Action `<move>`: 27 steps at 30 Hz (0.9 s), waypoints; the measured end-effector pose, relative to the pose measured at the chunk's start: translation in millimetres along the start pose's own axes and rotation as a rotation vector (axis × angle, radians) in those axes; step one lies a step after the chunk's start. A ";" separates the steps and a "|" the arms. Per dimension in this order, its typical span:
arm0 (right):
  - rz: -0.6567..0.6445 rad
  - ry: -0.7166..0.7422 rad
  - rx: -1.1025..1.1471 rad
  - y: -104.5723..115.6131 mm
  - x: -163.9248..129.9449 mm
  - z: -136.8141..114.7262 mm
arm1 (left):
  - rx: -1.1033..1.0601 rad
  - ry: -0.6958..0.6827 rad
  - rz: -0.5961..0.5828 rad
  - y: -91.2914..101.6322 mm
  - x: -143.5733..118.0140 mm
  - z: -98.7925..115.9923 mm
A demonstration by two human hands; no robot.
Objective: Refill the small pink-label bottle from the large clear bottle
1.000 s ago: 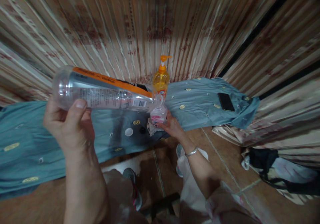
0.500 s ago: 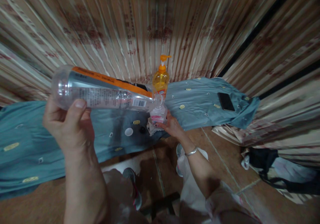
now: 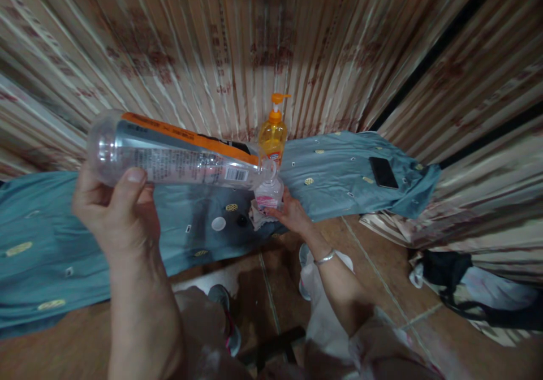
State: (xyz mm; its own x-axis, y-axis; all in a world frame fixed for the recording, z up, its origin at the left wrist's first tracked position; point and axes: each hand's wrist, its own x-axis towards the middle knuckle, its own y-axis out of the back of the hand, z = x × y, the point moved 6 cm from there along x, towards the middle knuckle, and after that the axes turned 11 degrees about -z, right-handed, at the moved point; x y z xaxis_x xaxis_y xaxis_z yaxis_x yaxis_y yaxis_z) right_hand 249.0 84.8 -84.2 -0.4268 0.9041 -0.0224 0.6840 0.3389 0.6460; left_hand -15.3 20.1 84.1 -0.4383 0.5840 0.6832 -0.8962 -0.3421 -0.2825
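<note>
My left hand (image 3: 123, 210) is wrapped round the base end of a large clear bottle (image 3: 182, 156) with an orange and grey label. The bottle lies almost level, its neck tilted slightly down at the mouth of a smaller clear bottle (image 3: 270, 192) with pink print. My right hand (image 3: 292, 216) grips that small bottle from the right side. Whether liquid passes between them I cannot tell. A crumpled cloth (image 3: 258, 217) is under or beside the small bottle. Just behind stands a pump bottle (image 3: 272, 137) of yellow liquid with an orange pump.
A blue-green patterned cloth (image 3: 331, 188) covers the long surface. On it are a white round cap (image 3: 218, 223), a small black cap (image 3: 241, 221) and a phone (image 3: 384, 172). Pleated curtains (image 3: 190, 46) hang behind. A dark bag (image 3: 449, 272) lies at lower right.
</note>
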 end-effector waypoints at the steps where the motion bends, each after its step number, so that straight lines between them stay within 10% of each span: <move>1: -0.001 0.000 -0.002 -0.3 0.2 0.3 | 0.006 0.005 -0.003 0.2 -0.1 -0.2; 27: 0.001 0.006 0.015 1.1 -1.6 -3.4 | 0.069 0.016 -0.008 0.8 -0.9 0.5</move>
State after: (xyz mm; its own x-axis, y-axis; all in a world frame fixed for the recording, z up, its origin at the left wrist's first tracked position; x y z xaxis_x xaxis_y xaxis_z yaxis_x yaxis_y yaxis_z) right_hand 248.4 82.8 -80.8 -0.4297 0.9028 -0.0172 0.6929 0.3419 0.6348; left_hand -15.6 19.0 83.6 -0.4330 0.5981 0.6744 -0.8929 -0.3873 -0.2298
